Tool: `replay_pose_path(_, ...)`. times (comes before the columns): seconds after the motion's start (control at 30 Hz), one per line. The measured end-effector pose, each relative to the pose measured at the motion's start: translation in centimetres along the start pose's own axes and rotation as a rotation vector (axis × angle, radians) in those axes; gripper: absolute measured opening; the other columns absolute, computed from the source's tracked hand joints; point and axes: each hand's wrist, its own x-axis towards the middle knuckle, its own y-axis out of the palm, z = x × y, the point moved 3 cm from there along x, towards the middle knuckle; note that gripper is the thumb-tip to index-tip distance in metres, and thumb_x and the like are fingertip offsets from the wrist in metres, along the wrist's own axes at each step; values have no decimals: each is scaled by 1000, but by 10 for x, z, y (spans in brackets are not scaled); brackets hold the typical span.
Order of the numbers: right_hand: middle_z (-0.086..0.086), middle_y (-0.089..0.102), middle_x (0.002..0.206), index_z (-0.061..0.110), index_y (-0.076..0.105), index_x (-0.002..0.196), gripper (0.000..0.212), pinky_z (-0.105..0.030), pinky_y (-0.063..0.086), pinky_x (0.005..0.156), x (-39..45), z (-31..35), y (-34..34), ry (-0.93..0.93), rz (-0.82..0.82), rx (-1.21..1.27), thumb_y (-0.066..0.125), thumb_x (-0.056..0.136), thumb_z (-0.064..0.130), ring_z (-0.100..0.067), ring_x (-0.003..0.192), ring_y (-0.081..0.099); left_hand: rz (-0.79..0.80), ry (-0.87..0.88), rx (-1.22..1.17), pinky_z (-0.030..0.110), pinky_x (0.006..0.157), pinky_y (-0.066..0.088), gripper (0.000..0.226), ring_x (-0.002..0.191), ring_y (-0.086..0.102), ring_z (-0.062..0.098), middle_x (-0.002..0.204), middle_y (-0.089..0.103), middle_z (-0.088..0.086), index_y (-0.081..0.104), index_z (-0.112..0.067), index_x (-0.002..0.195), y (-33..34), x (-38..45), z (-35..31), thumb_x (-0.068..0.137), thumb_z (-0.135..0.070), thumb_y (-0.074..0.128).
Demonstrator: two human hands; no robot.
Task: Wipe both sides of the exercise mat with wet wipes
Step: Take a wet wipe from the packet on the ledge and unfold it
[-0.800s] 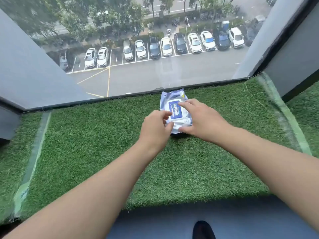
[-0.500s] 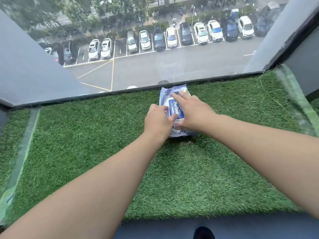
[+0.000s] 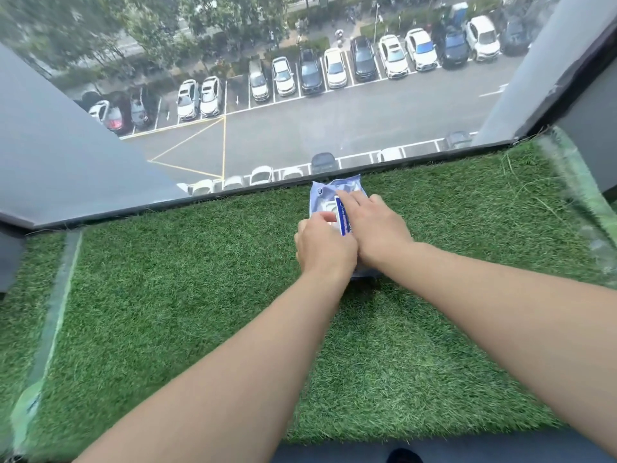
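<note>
A pale blue pack of wet wipes (image 3: 325,192) lies on the artificial grass close to the window's lower frame. My right hand (image 3: 377,228) rests over the pack's right half and holds its blue label flap (image 3: 343,218) peeled up on edge. My left hand (image 3: 325,248) is on the pack's near left part, fingers curled, with their tips pinching at the white wipe in the uncovered opening. Both hands hide the near end of the pack. No exercise mat is in view.
The green grass ledge (image 3: 167,295) spans the whole width, with pale tape seams at left (image 3: 53,329) and right. A black window frame (image 3: 233,192) and floor-to-ledge glass (image 3: 300,135) bound it at the back. Dark floor (image 3: 467,447) and a shoe tip (image 3: 404,456) lie below.
My right hand has peeled the blue flap up and over to the right. My left fingers have slid forward onto the uncovered opening. The camera tilted down and closer.
</note>
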Motion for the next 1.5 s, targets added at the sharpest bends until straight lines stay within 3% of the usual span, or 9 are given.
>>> replay_pose_path(0.1, 1, 62, 139, 31, 35, 155, 95, -39, 52, 97, -7, -19, -16, 51, -11, 308, 88, 76, 33, -26, 119, 60, 109, 284, -104, 35, 109, 37, 24, 123, 47, 11, 126, 52, -10, 73, -32, 100, -13, -12, 4, 82, -28, 58)
replay_pose_path(0.2, -3, 70, 126, 30, 33, 155, 97, -37, 55, 83, -19, -35, -25, 52, 17, 399, 91, 78, 22, -22, 100, 67, 149, 391, 71, 39, 104, 46, 31, 112, 54, 10, 126, 52, -11, 70, -24, 117, -13, -4, 10, 92, -18, 53)
replay_pose_path(0.33, 4, 57, 150, 47, 6, 164, 129, -33, 54, 88, -28, -32, -25, -19, 59, 361, 95, 74, 20, -22, 116, 66, 100, 420, 405, 32, 76, 51, 25, 85, 55, 13, 111, 48, -4, 63, -19, 118, -6, 12, 2, 95, -27, 61)
replay_pose_path(0.43, 5, 54, 149, 39, 25, 161, 110, -40, 48, 105, -24, -31, -22, -52, 50, 273, 94, 76, 31, -21, 124, 61, 86, 455, 475, 31, 65, 44, 4, 76, 54, 15, 97, 49, -3, 66, -21, 94, -7, 18, 2, 91, -24, 63)
replay_pose_path(0.73, -7, 43, 144, 35, 0, 168, 116, -45, 54, 93, -13, -16, -18, -44, 19, -35, 82, 87, 43, -36, 112, 63, 48, 523, 643, 34, 62, 42, 13, 78, 59, 27, 82, 52, -1, 70, -18, 90, -2, 33, -11, 89, -28, 62)
replay_pose_path(0.9, -8, 43, 141, 37, -3, 168, 121, -44, 56, 89, -11, -11, -19, 5, 39, -52, 85, 84, 38, -37, 113, 63, 102, 597, 849, 42, 81, 49, 39, 105, 58, 28, 112, 52, 7, 59, -9, 123, 12, 27, -18, 89, -27, 65)
replay_pose_path(1.1, -6, 51, 136, 29, 25, 158, 109, -45, 57, 90, -11, -15, -20, 35, -5, 38, 94, 73, 38, -38, 113, 64, 51, 747, 795, 36, 65, 52, 12, 87, 62, 22, 98, 53, -2, 68, -24, 105, -5, 28, -8, 99, -29, 59)
replay_pose_path(1.27, -4, 59, 134, 23, 35, 141, 99, -44, 56, 90, -13, -18, -19, 50, -31, 140, 99, 67, 35, -36, 111, 66, 39, 697, 801, 32, 59, 41, 20, 85, 59, 20, 87, 52, -6, 73, -23, 85, -1, 36, -17, 98, -30, 59)
replay_pose_path(1.5, -6, 56, 140, 22, 28, 153, 109, -45, 56, 92, -15, -16, -21, 56, -29, 85, 96, 70, 38, -39, 116, 66, 104, 729, 883, 36, 72, 49, 22, 102, 56, 23, 114, 50, 7, 58, -11, 119, 10, 26, -17, 100, -19, 49)
